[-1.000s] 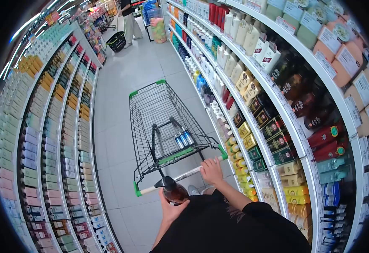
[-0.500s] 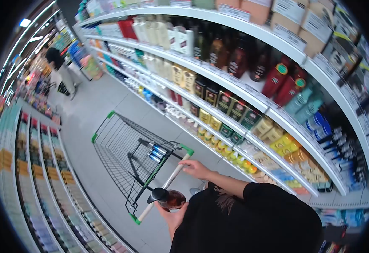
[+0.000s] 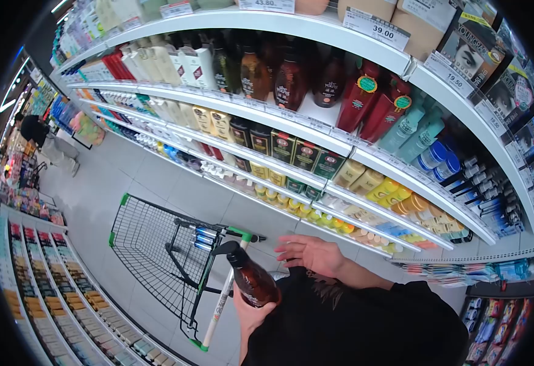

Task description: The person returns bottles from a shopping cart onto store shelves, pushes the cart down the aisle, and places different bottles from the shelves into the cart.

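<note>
A dark brown pump bottle (image 3: 253,282) with a black pump head is gripped in my left hand (image 3: 252,316), tilted above the handle of a shopping cart (image 3: 221,299). My right hand (image 3: 313,255) is off the handle, to the right of the bottle, with fingers apart and nothing in it. Behind the handle is the cart's wire basket (image 3: 148,247), and a pack of blue-and-silver cylinders (image 3: 205,238) shows near its handle end. Similar brown bottles (image 3: 291,82) line the shelf ahead.
A long white shelf unit (image 3: 340,143) runs along the right with bottles, boxes and price tags. Lower shelving (image 3: 66,287) borders the left side. Far down the tiled aisle (image 3: 139,165), another person (image 3: 47,143) stands beside displays.
My right hand has let go of the cart handle and opened. The bottle, in my left hand, has been raised more upright. The view has shifted toward the right-hand shelves.
</note>
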`<state>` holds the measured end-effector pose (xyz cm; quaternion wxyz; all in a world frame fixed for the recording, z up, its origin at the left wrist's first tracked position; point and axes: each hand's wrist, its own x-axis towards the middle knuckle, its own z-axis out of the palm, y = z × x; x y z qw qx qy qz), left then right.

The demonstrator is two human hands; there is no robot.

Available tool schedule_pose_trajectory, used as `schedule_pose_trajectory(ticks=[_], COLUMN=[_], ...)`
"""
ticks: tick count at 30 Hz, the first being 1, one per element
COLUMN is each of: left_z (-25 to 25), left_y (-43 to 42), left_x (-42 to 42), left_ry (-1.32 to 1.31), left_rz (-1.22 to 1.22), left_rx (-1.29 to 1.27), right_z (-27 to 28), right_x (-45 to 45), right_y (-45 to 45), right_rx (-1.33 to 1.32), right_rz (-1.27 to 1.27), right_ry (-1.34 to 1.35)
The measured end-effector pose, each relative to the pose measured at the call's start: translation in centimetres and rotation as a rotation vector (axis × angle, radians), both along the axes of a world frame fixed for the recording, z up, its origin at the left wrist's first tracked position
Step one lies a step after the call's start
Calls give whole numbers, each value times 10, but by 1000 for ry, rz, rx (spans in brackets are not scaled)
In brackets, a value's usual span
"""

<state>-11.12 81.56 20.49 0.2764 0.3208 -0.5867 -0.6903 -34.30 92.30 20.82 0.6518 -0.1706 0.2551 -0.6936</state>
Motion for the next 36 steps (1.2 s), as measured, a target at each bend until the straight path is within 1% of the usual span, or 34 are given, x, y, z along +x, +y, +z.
schedule_pose_trajectory(ticks=[3, 5, 6, 8, 9, 11, 12, 14, 17, 18, 19, 21, 22, 23, 25, 27, 29, 30, 31, 32, 33, 34, 35, 36], left_z=[-2, 0, 2, 7, 14, 30, 29, 26, 33, 35, 36, 38, 43, 45, 46, 47, 49, 49, 48, 48, 47, 47, 49, 54], left_y=[-12, -21, -25, -32, -37, -47, -54, -72, -80, -84, -86, -88, -92, -94, -95, -95, -97, -99, -100, -100, -100, -100, -102, -105], left_x=[-28, -50, -61, -84, -97, -127, -138, -157, -190, -200, -210, -229, -238, -247, -261, -273, -281, -286, -291, -296, -301, -305, -312, -321], left_ry=[-30, 37, 33, 108, 103, 141, 136, 45, 23, -7, -13, 9, 9, 13, 21, 35, 64, 99, 133, 141, 170, 196, 196, 242], left_rz=[-78, -150, -158, -168, -175, -184, -187, -280, -286, -307, -302, -295, -325, -327, -278, -263, -251, -270, -289, -293, -275, -258, -263, -232], left_rx=[-45, 31, 30, 138, 138, 160, 160, -98, -151, -214, -218, -128, -181, -183, -248, -266, -290, -317, -343, -344, -404, -465, -468, -611], right_z=[11, 17, 20, 26, 30, 39, 45, 54, 44, 46, 51, 63, 64, 69, 78, 75, 82, 80, 82, 83, 83, 82, 82, 82], right_x=[-26, -46, -56, -75, -84, -102, -111, -128, -154, -161, -165, -170, -168, -167, -164, -158, -153, -149, -149, -149, -149, -152, -154, -157], right_y=[-2, -10, -14, -20, -22, -23, -22, -20, -22, -20, -19, -18, -20, -22, -24, -31, -39, -45, -49, -52, -52, -52, -52, -53], right_rx=[-6, -13, -15, -93, -93, -202, -202, -233, -237, -108, -113, 63, 30, 28, 127, 137, 264, 245, 241, 251, 263, 251, 250, 199], right_rz=[-45, -70, -78, -113, -120, -153, -157, -176, -249, -260, -254, -200, -217, -219, -231, -259, -326, -434, -443, -516, -588, -602, -608, -669], right_ry=[17, 25, 21, 40, 37, 14, 11, 75, 64, 125, 119, 387, 332, 335, 494, 483, 527, 594, 603, 681, 754, 850, 848, 980])
